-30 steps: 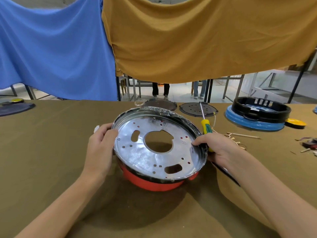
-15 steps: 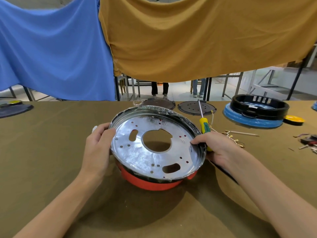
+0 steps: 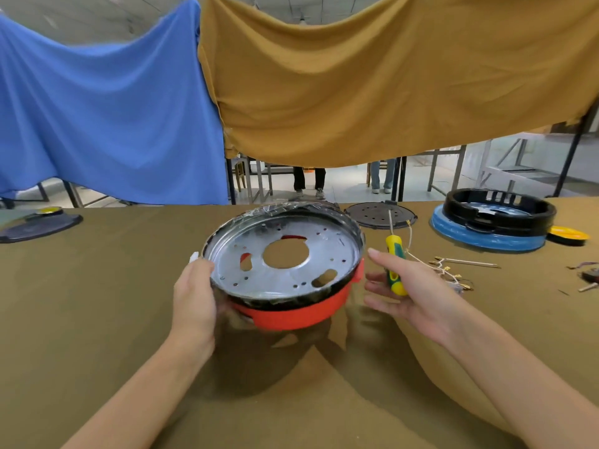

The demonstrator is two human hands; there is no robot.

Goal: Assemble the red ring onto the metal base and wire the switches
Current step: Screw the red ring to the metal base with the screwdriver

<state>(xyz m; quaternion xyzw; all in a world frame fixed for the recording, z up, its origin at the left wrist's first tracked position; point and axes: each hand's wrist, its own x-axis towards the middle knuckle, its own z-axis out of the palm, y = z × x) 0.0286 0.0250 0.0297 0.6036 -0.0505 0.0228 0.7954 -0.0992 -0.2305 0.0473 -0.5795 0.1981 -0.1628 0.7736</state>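
Two hands flanking one stacked assembly at table centre. Gripping the left rim of the metal base (image 3: 285, 254) with the left hand (image 3: 194, 293), fingers curling under toward the red ring (image 3: 291, 314) that is sitting beneath the base. Hovering just right of the assembly with the right hand (image 3: 405, 296), palm turned toward it, fingers straight and relaxed, holding nothing. Tilting the base so its far edge is rising and its perforated face is showing toward the camera, red peeking through two of the slots. Appearing lifted off the table (image 3: 97, 303) rather than resting flat, though hard to confirm. Lying just behind the right hand's fingers, the screwdriver (image 3: 395, 267), long axis running near to far, yellow-green handle near, shaft pointing away; likely not being touched, though partly hidden. Sprawling further right on the cloth, the wires (image 3: 450, 273) with their brass terminals, well apart from the base. Judging the coming move as the right hand's: nearer to both tool and wires than the left, which is busy steadying the work. Needing only a short reach rightward and far for either.
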